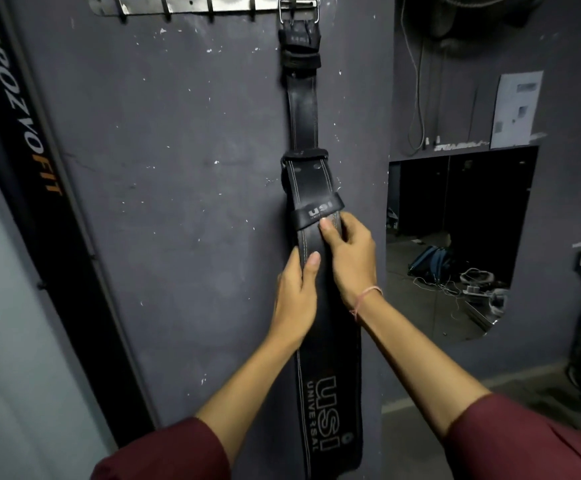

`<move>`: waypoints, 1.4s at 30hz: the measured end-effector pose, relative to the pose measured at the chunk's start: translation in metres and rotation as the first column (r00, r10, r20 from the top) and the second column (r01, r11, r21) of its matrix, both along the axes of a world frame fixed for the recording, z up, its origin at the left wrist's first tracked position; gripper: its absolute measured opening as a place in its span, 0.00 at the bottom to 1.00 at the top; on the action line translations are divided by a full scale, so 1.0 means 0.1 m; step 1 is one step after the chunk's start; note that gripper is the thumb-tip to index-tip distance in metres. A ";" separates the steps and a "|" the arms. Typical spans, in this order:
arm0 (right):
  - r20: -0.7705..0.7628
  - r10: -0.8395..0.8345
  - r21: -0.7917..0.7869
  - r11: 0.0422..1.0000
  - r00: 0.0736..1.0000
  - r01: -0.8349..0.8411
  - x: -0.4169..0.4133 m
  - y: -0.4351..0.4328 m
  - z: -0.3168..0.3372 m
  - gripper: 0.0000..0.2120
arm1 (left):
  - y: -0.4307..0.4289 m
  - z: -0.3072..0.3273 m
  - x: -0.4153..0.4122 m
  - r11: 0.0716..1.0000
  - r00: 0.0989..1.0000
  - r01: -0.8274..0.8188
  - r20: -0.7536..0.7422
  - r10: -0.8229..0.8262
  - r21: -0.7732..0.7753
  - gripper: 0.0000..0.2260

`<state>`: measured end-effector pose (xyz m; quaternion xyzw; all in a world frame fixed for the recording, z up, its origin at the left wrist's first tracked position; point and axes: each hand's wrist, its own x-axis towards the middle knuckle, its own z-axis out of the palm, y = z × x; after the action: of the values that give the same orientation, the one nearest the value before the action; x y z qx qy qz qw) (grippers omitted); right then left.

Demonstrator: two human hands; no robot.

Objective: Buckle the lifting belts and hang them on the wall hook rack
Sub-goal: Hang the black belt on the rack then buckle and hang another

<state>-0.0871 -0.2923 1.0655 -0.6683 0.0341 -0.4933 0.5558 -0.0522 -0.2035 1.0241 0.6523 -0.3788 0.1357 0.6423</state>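
Note:
A black leather lifting belt (pixel 304 112) hangs flat against the grey wall, its metal buckle (pixel 298 9) over a hook of the steel hook rack (pixel 192 3) at the top. White "USI UNIVERSAL" lettering shows low on the belt. My left hand (pixel 296 289) grips the belt's left edge at mid-height, thumb on its front. My right hand (pixel 349 254) holds the right edge just above it, thumb pressing right below the small "usi" keeper loop (pixel 318 210). The other hooks on the rack show nothing hanging.
A black upright post (pixel 22 140) with "PROZOFIT" lettering runs along the left. To the right a dark opening (pixel 455 237) shows a floor with a blue bag and cables. A white panel (pixel 517 109) and hanging cords are on the right wall.

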 end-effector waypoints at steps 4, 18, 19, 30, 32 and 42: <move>-0.026 0.027 -0.049 0.998 0.999 -0.028 -0.22 0.06 -0.34 0.06 | 0.01 0.16 0.02 0.998 0.997 -0.058 0.054 0.059 -0.029 0.13; -0.046 0.390 0.154 0.912 0.920 -0.379 -0.39 0.26 -0.77 0.11 | 0.27 0.55 0.23 0.997 0.994 -0.072 0.077 0.075 -0.033 0.16; -0.073 0.425 0.188 0.895 0.902 -0.406 -0.45 0.28 -0.95 0.14 | 0.31 0.59 0.24 0.997 0.995 -0.069 0.074 0.071 -0.029 0.15; -0.068 0.509 0.215 0.847 0.858 -0.485 -0.31 0.42 -0.58 0.18 | 0.48 1.00 0.41 0.997 0.993 -0.080 0.091 0.081 -0.012 0.26; -0.201 0.518 0.259 0.846 0.831 -0.465 -0.38 0.45 -0.95 0.19 | 0.51 0.94 0.39 0.997 0.992 -0.081 0.095 0.081 -0.006 0.23; -0.031 0.448 0.206 0.878 0.894 -0.433 -0.27 0.50 -0.49 0.16 | 0.52 1.05 0.36 0.988 0.983 -0.151 0.102 0.154 -0.043 0.20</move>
<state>-0.1146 -0.2425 1.0165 -0.6199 -0.0492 -0.3217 0.7140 -0.0167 -0.1517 1.1289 0.6599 -0.3585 0.2252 0.6207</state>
